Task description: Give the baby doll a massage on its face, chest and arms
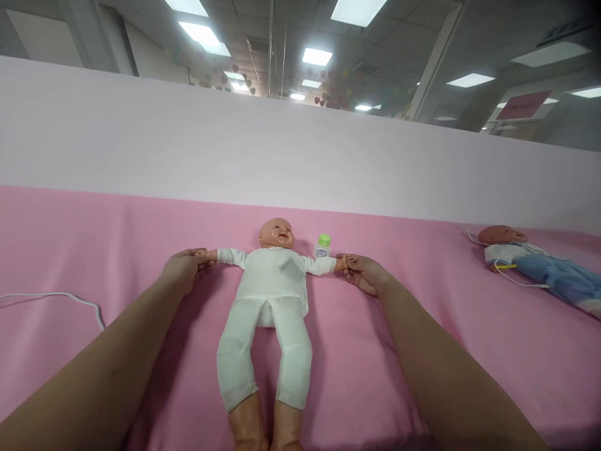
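A baby doll [272,282] in a white cloth suit lies on its back on the pink sheet [141,232], head away from me and bare feet toward me. Its arms are stretched out to both sides. My left hand [184,270] is closed around the doll's hand on the left of the view. On the other side, my right hand [366,274] pinches the doll's other hand between thumb and fingers. Just behind that doll arm stands a small bottle [323,246] with a green cap and a printed label.
A second doll [539,263] in blue and white clothing lies at the far right, with a thin white tube over it. A white cable [61,294] runs across the sheet at left. Behind the bed rises a white wall [282,156] with glass above.
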Tool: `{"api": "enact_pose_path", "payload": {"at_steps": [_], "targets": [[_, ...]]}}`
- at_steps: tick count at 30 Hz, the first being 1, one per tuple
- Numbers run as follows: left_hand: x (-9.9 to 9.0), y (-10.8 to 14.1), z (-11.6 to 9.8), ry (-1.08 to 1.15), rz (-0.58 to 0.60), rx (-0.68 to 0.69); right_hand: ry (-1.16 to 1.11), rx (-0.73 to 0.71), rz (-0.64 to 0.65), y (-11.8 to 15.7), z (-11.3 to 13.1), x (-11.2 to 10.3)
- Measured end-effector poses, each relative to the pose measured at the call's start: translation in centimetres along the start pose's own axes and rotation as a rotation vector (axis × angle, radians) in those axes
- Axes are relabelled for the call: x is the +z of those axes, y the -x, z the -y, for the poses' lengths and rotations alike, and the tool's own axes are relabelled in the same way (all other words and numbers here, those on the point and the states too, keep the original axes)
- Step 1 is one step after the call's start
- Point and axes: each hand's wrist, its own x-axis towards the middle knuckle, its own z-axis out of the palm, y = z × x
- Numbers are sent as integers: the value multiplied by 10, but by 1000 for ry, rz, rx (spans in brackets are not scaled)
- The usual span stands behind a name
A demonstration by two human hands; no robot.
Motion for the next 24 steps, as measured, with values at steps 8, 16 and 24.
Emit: {"api": "enact_pose_path", "payload": {"at_steps": [8,16,24], "targets": [[-4,8,-2,-46,48,52,69,33,-85,1,-1,6],[0,9,-2,-61,-3,51,290,-6,-281,-3,-1,25],[-1,-4,4,-28,3,7,214,20,-316,-4,-1,20]]}}
